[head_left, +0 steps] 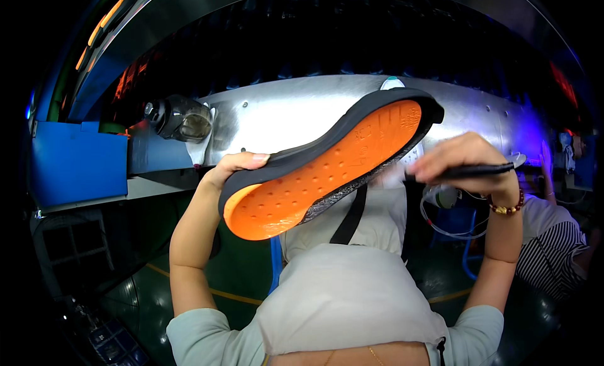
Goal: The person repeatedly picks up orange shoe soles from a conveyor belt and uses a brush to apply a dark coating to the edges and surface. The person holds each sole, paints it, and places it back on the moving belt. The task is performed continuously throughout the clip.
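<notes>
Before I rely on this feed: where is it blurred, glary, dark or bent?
All in the head view: the right hand is motion-smeared, worst at the fingertips, while the orange-and-black sole looks crisp; the metal bench glares white mid-span and turns blue toward its right end; beyond it is near-black; fisheye distortion arcs its far edge.

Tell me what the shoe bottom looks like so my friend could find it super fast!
Find the shiny metal bench stretching across the picture. In front of it, the left hand holds up a long shoe sole, slanting from lower left to upper right. Unlike the dark-capped jar at the bench's left end, it is bright orange inside with a thick black rim.
</notes>
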Available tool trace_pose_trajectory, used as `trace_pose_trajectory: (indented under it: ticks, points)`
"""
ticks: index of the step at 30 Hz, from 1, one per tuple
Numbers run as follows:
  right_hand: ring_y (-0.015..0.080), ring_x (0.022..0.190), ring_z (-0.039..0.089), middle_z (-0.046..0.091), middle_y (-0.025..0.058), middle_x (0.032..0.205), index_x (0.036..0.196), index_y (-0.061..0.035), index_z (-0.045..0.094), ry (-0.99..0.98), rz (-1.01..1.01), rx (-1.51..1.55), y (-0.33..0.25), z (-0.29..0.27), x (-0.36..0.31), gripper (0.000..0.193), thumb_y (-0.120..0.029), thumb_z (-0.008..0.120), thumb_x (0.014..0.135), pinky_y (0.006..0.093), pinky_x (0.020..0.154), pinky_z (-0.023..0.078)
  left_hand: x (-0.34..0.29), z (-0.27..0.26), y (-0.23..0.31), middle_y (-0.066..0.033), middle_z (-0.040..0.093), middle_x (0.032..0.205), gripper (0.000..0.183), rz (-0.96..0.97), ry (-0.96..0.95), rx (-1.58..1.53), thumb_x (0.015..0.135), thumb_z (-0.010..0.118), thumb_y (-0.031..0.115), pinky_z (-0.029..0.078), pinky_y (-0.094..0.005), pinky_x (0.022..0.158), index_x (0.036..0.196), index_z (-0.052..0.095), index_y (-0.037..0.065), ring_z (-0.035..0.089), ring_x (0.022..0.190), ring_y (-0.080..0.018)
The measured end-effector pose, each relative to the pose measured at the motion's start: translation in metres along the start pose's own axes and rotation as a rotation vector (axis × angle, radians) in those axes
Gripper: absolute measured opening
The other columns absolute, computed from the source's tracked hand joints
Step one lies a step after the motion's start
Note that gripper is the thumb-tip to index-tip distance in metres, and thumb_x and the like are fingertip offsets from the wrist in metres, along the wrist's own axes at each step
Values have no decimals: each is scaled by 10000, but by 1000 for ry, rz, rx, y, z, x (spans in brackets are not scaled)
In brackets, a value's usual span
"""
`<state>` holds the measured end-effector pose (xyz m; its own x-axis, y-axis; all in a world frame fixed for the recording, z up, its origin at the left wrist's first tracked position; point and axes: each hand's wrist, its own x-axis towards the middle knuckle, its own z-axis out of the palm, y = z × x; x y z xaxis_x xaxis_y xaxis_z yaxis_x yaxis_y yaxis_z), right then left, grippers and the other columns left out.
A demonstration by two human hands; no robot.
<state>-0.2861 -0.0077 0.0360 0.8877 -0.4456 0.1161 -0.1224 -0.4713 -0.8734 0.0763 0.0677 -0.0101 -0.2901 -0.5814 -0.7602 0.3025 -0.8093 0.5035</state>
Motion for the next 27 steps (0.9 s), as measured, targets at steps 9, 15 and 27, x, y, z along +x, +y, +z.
trace_pose_trajectory:
  ticks: [9, 15, 27]
  points:
    - [205, 788, 628, 643, 128, 847, 890, -2, 638, 153, 58, 156, -4, -1, 6, 213, -20, 663, 680, 268, 705, 495, 14, 8, -4, -187, 578, 1006, 407, 168, -401, -194, 786, 501, 220, 493, -286, 742, 1087, 497, -55, 608, 834, -234]
    - [94, 633, 581, 636, 72, 752, 893, -7, 637, 465, 239, 503, 31, 25, 30, 176, -45, 637, 722, 185, 526, 452, 58, 40, -32, -181, 550, 1085, 464, 139, -561, -571, 839, 401, 315, 459, -329, 832, 1140, 468, -33, 577, 949, -259]
    - [70, 376, 422, 578, 247, 948, 967, 30, 538, 899, -287, 961, 42, 60, -40, 238, -127, 540, 788, 190, 390, 350, 32, 60, 24, -186, 547, 1070, 469, 454, -490, -115, 799, 460, 286, 445, -329, 835, 1131, 449, -44, 567, 947, -249]
